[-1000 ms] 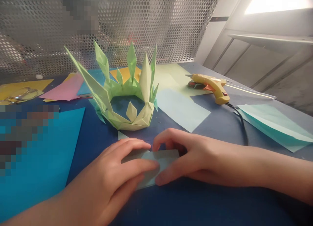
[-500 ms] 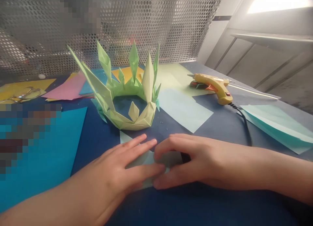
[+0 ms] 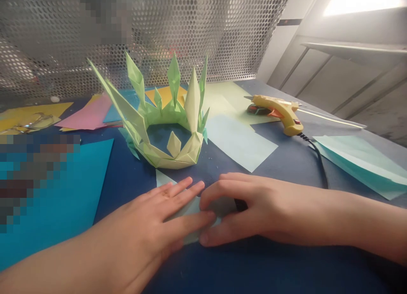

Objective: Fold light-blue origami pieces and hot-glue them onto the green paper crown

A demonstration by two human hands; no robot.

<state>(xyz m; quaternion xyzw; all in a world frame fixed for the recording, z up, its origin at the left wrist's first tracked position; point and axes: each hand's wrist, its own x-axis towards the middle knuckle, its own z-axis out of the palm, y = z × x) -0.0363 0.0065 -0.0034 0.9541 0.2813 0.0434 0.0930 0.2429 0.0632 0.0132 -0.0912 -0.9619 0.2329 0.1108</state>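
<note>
A small pale blue sheet of paper (image 3: 191, 208) lies on the dark blue table under both hands, and they hide most of it. My left hand (image 3: 155, 215) is flat on this paper with its fingers stretched out and slightly spread. Facing it, my right hand (image 3: 244, 205) has curled fingers; its index finger and thumb grip the paper at its right part. The left thumb reaches in between them. Just beyond the hands stands a light green folded-paper crown (image 3: 171, 160) with tall pointed pieces.
Another pale blue sheet (image 3: 244, 143) lies right of the crown. A yellow glue gun (image 3: 280, 109) with a black cable rests at the back right, near turquoise sheets (image 3: 359, 167). On the left are a bright blue sheet (image 3: 70, 201) and pink paper (image 3: 89, 114). A perforated metal panel (image 3: 190, 31) closes off the back.
The left hand's fingers have shifted slightly, and another fingertip now shows. My right hand stays practically where it was; the crown and the papers have not moved.
</note>
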